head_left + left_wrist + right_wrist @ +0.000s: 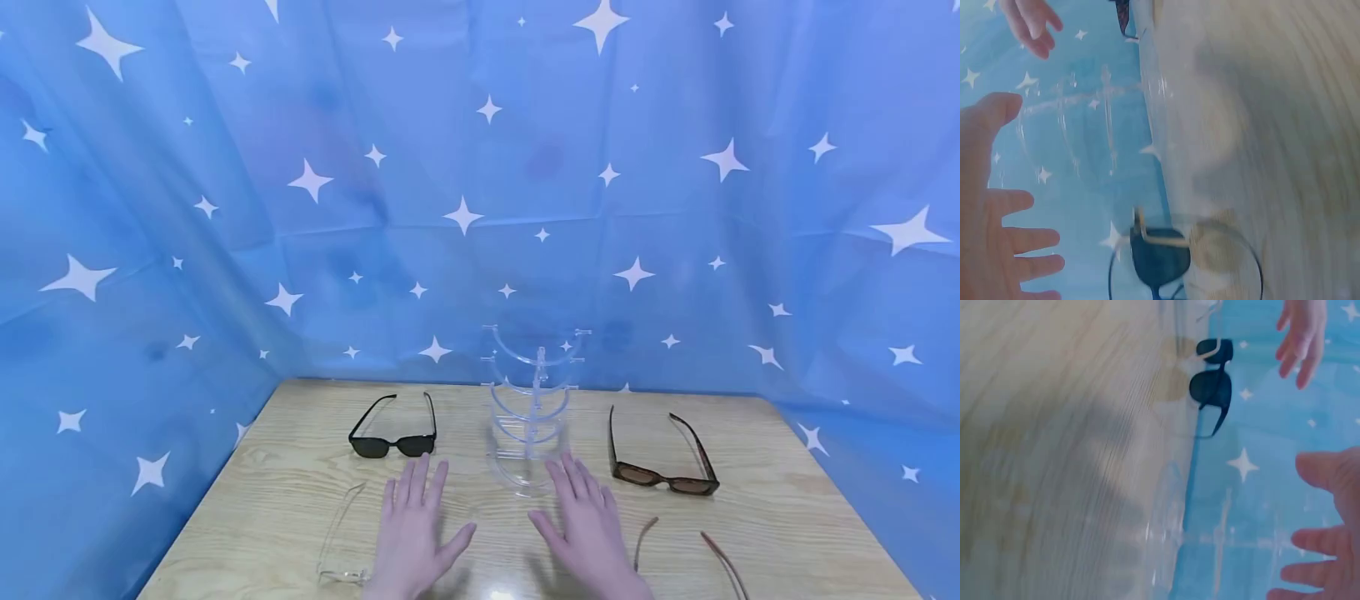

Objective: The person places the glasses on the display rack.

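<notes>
Both bare hands hover palm down over the front of the table, fingers spread and holding nothing. The left hand (412, 533) is just right of the clear-framed glasses (343, 575) and in front of the black sunglasses (392, 446). My right hand (585, 533) is in front of the clear display stand (534, 408), a tiered rack with curved arms bearing no glasses. To its right lie tortoiseshell sunglasses (663, 481). Brown temples (725, 565) of another pair show at the lower edge; its front is hidden. In the left wrist view, the thumb (1000, 109) stands apart from the fingers.
The light wooden table (255, 500) ends at a blue curtain (420, 167) with white stars at the back and sides. The stand rises at the table's back middle, with glasses on either side of it.
</notes>
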Motion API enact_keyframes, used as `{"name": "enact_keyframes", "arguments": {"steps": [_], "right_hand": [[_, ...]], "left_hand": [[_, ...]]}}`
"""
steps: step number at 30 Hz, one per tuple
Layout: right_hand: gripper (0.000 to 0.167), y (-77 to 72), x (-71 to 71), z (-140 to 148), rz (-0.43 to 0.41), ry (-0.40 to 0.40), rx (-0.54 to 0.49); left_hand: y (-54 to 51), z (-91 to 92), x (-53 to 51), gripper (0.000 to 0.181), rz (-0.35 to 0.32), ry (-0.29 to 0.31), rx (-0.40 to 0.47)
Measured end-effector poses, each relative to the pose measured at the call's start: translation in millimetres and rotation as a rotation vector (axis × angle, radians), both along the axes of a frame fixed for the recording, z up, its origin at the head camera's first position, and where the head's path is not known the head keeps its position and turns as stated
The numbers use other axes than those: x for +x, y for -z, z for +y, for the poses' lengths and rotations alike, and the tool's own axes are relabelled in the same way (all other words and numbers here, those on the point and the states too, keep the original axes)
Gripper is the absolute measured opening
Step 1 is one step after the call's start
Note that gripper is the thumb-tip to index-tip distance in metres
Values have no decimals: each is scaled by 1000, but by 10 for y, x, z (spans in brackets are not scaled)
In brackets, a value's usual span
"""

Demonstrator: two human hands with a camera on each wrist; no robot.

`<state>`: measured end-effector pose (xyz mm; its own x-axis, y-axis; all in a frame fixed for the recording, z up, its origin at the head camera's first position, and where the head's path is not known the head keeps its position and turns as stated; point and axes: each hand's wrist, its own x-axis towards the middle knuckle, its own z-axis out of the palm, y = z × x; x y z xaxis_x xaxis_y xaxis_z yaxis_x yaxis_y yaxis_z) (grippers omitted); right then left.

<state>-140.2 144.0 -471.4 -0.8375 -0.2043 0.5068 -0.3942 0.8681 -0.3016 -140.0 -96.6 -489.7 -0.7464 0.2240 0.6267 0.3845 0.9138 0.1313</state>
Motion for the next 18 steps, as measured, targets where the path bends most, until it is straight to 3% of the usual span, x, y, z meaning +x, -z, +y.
{"name": "enact_keyframes", "arguments": {"steps": [9, 18], "right_hand": [[54, 79, -31, -275, 20, -130, -204], [45, 139, -35, -526, 24, -196, -280]], "left_hand": [[-43, -339, 46, 73, 40, -25, 71], [8, -644, 108, 59, 71, -76, 110]]}}
